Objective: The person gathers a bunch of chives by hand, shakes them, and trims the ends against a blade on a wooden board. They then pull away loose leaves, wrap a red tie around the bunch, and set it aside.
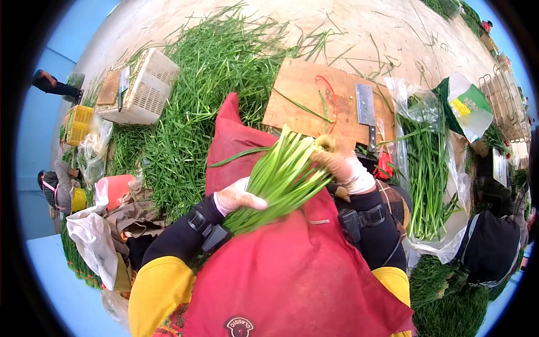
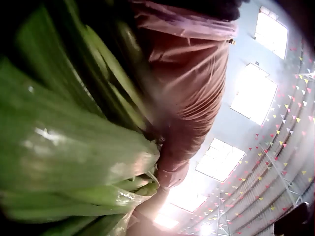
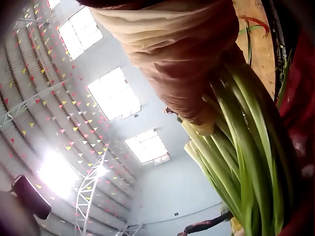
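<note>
People are spread (image 1: 56, 84) across what appears to be a vegetable-packing hall, where greens (image 1: 219, 73) lie heaped on the bare floor (image 1: 382, 33) near crates (image 1: 151, 95), a board (image 1: 300, 92) bearing a cleaver (image 1: 365, 104), and a plastic bag (image 1: 459, 208) of stalks (image 1: 421, 191). Overhead, pennants (image 3: 68, 147) hang beneath a ribbed roof (image 3: 15, 98) and metal truss (image 3: 88, 192), with big windows (image 3: 114, 93) in the pale wall (image 3: 162, 187)

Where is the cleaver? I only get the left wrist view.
Observer: The cleaver lies on the right part of the board, seen in the head view.
Operator: And where is the right hand?
Observer: The right hand is at the right side of the bunch, near its pale ends; its fingers are blurred.
Operator: Are there more greens over to the right?
Observer: Yes, long stalks lie in plastic there.
</note>
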`<state>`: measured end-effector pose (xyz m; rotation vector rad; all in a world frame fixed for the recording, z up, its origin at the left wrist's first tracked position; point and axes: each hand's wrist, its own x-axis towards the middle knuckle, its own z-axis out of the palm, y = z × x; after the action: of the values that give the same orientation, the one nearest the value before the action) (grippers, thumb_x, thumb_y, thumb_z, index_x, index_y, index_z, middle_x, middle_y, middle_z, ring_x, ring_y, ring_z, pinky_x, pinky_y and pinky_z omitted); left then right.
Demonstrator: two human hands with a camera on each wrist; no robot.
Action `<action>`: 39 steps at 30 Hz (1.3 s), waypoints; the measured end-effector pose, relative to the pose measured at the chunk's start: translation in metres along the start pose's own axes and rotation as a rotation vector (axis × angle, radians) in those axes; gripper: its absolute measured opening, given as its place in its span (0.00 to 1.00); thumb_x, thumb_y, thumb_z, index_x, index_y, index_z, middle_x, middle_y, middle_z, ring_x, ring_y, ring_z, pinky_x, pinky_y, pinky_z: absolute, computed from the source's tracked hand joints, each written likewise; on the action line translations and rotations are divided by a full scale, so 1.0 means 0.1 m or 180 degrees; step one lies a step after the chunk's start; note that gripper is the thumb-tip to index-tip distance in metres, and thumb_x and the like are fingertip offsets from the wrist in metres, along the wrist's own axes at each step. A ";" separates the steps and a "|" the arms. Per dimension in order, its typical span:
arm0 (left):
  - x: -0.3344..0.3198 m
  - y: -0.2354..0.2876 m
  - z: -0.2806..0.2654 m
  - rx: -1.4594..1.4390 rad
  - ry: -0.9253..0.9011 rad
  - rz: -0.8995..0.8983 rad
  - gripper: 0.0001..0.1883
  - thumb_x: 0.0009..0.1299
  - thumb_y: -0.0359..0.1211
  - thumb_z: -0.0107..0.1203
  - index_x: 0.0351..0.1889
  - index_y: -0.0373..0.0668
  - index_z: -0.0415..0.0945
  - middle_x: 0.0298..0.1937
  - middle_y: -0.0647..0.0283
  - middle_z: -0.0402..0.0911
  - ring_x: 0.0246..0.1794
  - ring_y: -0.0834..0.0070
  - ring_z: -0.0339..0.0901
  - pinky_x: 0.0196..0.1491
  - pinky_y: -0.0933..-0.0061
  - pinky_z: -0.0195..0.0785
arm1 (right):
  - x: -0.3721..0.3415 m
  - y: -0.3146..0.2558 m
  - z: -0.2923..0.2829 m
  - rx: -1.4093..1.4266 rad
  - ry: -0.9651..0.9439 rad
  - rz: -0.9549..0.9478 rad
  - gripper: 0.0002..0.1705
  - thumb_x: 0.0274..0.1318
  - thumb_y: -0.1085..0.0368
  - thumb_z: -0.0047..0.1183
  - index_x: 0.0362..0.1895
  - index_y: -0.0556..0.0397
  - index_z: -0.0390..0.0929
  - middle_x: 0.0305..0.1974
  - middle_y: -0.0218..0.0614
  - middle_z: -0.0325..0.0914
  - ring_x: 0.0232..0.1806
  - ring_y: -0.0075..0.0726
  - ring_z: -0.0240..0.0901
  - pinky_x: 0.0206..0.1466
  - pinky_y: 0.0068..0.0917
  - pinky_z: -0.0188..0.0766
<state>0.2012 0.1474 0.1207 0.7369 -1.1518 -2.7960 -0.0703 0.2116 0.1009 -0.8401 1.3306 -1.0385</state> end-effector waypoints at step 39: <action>-0.09 -0.08 -0.19 0.0436 -0.0109 0.0604 0.32 0.75 0.56 0.43 0.64 0.38 0.67 0.57 0.66 0.77 0.53 0.78 0.73 0.57 0.72 0.66 | 0.30 0.03 0.77 0.2179 -0.0713 -0.0586 0.33 0.56 0.58 0.58 0.64 0.53 0.64 0.41 0.36 0.76 0.43 0.39 0.74 0.55 0.42 0.73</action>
<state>0.2192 0.1419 0.1076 0.5566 -1.3528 -2.6048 0.0051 0.1779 0.0944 -0.5353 0.6401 -1.3854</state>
